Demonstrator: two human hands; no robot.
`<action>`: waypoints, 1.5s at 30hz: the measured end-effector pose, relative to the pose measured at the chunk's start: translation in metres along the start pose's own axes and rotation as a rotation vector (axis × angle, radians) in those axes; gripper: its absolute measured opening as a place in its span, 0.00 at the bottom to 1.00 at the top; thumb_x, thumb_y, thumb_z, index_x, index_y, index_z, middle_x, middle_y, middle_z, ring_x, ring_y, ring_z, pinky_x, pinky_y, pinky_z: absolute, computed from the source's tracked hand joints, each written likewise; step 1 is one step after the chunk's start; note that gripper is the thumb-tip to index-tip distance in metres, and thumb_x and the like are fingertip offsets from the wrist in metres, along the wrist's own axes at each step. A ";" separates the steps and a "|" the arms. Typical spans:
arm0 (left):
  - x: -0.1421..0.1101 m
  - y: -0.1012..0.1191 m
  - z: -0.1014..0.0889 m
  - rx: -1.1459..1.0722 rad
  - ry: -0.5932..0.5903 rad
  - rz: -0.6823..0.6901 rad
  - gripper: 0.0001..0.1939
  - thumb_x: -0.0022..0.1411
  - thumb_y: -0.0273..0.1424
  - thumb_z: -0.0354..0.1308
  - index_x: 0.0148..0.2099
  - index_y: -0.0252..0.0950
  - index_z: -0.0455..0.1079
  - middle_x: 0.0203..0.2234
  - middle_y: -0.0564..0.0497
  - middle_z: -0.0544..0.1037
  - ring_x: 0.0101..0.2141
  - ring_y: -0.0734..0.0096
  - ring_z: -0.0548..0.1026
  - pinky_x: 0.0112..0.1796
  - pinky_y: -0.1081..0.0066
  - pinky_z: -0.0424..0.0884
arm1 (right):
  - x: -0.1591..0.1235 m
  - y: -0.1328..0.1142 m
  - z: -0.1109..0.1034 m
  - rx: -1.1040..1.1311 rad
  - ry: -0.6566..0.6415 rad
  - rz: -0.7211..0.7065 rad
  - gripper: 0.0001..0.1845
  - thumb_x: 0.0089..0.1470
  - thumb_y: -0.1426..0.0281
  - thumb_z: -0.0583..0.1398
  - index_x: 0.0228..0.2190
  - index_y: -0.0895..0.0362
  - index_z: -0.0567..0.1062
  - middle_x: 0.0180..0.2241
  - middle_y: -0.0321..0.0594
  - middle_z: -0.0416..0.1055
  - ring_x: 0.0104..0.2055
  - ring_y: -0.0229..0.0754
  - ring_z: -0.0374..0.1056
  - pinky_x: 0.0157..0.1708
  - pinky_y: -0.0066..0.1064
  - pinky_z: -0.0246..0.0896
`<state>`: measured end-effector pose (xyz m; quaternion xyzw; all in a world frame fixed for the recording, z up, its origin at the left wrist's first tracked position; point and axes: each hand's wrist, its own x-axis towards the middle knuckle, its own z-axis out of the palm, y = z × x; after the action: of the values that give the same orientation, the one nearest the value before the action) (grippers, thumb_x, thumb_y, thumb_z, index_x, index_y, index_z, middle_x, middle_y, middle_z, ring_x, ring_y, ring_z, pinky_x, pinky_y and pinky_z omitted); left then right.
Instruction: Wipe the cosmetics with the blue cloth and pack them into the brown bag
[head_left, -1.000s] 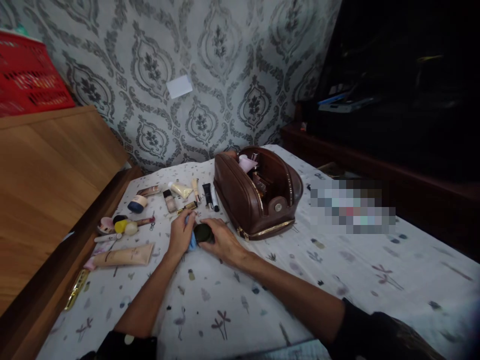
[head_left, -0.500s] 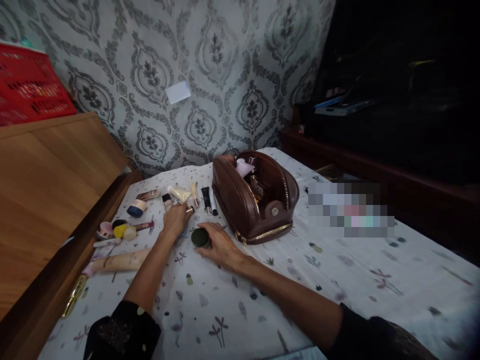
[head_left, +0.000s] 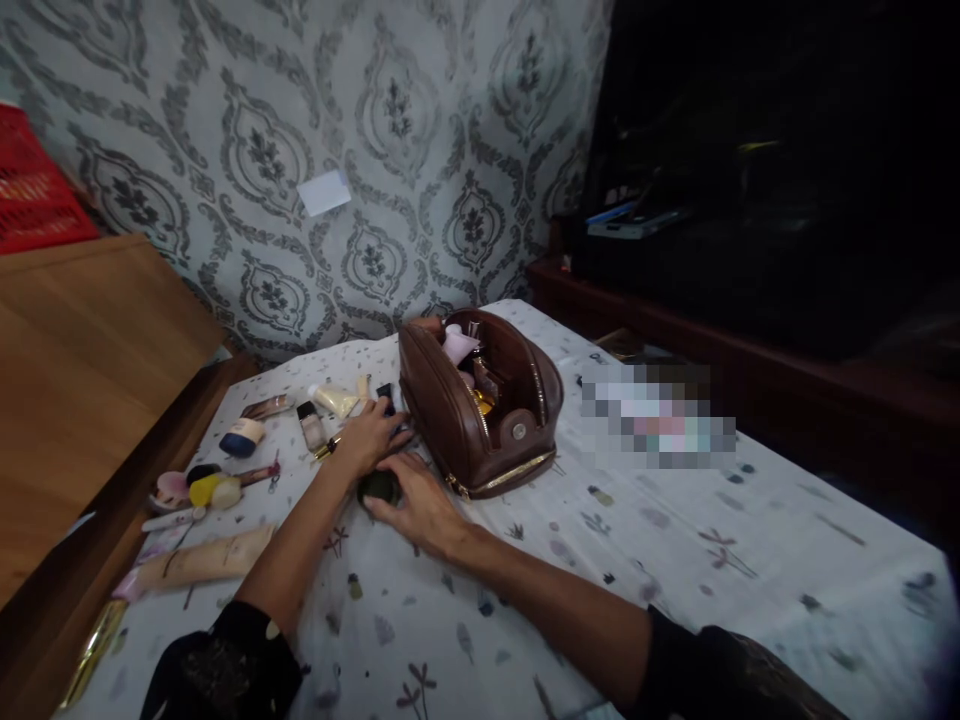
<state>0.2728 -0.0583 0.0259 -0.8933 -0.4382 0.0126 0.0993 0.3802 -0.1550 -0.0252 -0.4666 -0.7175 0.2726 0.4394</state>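
My right hand (head_left: pixel 424 508) is closed around a round, dark green-topped jar (head_left: pixel 377 487), low over the cloth in front of the bag. Just beyond it, my left hand (head_left: pixel 367 440) reaches over the small tubes with its fingers stretched out. A dark tube (head_left: pixel 385 393) shows past its fingertips, partly covered. By its wrist lies a small gold-and-dark cosmetic piece (head_left: pixel 327 447), near a foundation bottle (head_left: pixel 310 426) with a black cap and a cream-coloured tube (head_left: pixel 334 400). To the right stands an unzipped brown makeup bag (head_left: pixel 469 440) with several items inside, among them a pale pink tube (head_left: pixel 459 345).
At the left lie a blue-and-cream jar (head_left: pixel 241 438), yellow sponge (head_left: pixel 204 490), large beige tube (head_left: pixel 206 560) and gold tube (head_left: pixel 94 650). A wooden panel (head_left: pixel 97 350) borders the left; a blurred item (head_left: pixel 660 415) lies right. A patterned wall stands behind.
My left hand has let go of the small gold piece and moved toward the dark tubes beside the bag. My right hand keeps hold of the green-topped jar. The view has turned slightly right.
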 end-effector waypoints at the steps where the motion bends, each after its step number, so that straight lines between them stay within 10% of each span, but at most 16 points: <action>1: 0.000 0.000 -0.002 0.019 -0.017 -0.015 0.16 0.70 0.43 0.51 0.52 0.43 0.73 0.48 0.42 0.67 0.50 0.53 0.68 0.41 0.63 0.71 | 0.000 -0.001 0.001 -0.012 0.013 -0.010 0.13 0.52 0.69 0.65 0.40 0.56 0.72 0.43 0.45 0.73 0.50 0.49 0.67 0.51 0.43 0.63; 6: -0.001 0.003 -0.009 0.057 -0.035 -0.074 0.15 0.71 0.41 0.50 0.46 0.39 0.75 0.46 0.42 0.69 0.48 0.53 0.71 0.38 0.64 0.71 | -0.012 -0.026 -0.015 -0.060 0.090 -0.071 0.10 0.53 0.70 0.64 0.40 0.56 0.74 0.44 0.46 0.75 0.51 0.50 0.69 0.51 0.43 0.67; 11: -0.011 0.010 -0.014 -0.139 0.204 -0.064 0.15 0.72 0.35 0.46 0.43 0.38 0.73 0.39 0.46 0.72 0.38 0.62 0.75 0.35 0.67 0.70 | -0.029 -0.059 -0.098 -0.089 0.321 -0.374 0.07 0.62 0.73 0.55 0.39 0.57 0.74 0.45 0.46 0.75 0.39 0.38 0.74 0.39 0.28 0.72; 17: -0.037 0.031 -0.012 -0.342 0.451 0.121 0.16 0.74 0.35 0.43 0.44 0.38 0.72 0.33 0.50 0.75 0.33 0.69 0.75 0.34 0.71 0.69 | -0.039 -0.037 -0.168 -0.399 0.280 -0.160 0.12 0.62 0.73 0.56 0.47 0.58 0.72 0.46 0.48 0.75 0.34 0.39 0.75 0.30 0.29 0.73; 30: -0.073 0.002 0.018 -0.596 0.157 -0.060 0.17 0.67 0.45 0.54 0.52 0.43 0.74 0.50 0.47 0.76 0.51 0.57 0.74 0.53 0.58 0.69 | -0.100 0.013 -0.146 -0.511 0.396 -0.300 0.15 0.60 0.80 0.56 0.47 0.59 0.73 0.47 0.49 0.74 0.49 0.40 0.74 0.45 0.29 0.74; 35: -0.065 0.010 0.011 -0.691 0.091 -0.062 0.17 0.66 0.46 0.53 0.39 0.41 0.78 0.43 0.46 0.80 0.44 0.59 0.77 0.47 0.64 0.73 | -0.099 0.011 -0.147 -0.482 0.404 -0.299 0.14 0.60 0.79 0.56 0.46 0.59 0.74 0.46 0.49 0.75 0.48 0.41 0.74 0.43 0.29 0.75; 45: -0.070 0.023 0.020 -0.799 0.443 -0.365 0.16 0.65 0.43 0.53 0.32 0.37 0.68 0.23 0.55 0.71 0.25 0.71 0.68 0.28 0.73 0.66 | -0.099 0.018 -0.142 -0.449 0.428 -0.311 0.17 0.58 0.78 0.57 0.49 0.55 0.73 0.47 0.48 0.75 0.48 0.45 0.75 0.42 0.35 0.75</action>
<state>0.2453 -0.1237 -0.0022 -0.7515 -0.5263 -0.3644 -0.1597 0.5318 -0.2403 -0.0108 -0.4835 -0.7137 -0.0664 0.5026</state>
